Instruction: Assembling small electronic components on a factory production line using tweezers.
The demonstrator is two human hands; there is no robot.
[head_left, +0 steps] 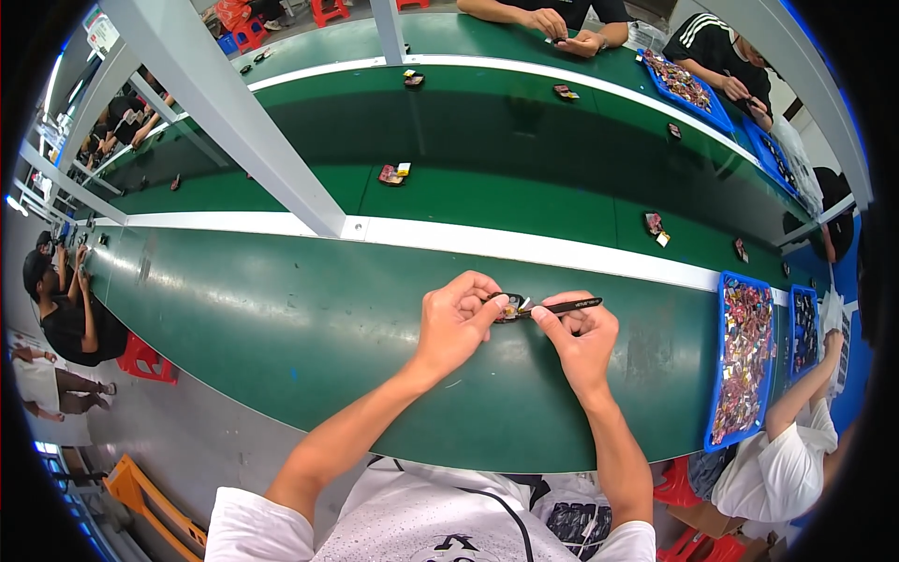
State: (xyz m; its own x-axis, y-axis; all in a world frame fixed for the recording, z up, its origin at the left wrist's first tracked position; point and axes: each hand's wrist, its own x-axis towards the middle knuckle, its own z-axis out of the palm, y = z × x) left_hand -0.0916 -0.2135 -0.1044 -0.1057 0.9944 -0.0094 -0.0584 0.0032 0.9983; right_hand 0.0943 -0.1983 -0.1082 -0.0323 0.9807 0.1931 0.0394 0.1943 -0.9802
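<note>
Above the green worktop, my left hand is closed around a small dark casing with light and yellowish parts inside it. My right hand pinches a pair of black tweezers, whose tips point left into the casing. Both hands are close together, the thumbs almost meeting at the casing. The fingers partly cover the casing, so its exact kind cannot be made out.
A blue tray heaped with small reddish parts stands right on the worktop. Beyond the white rail, a green conveyor belt carries spaced small assemblies. A slanted grey post rises at left. Co-workers sit around.
</note>
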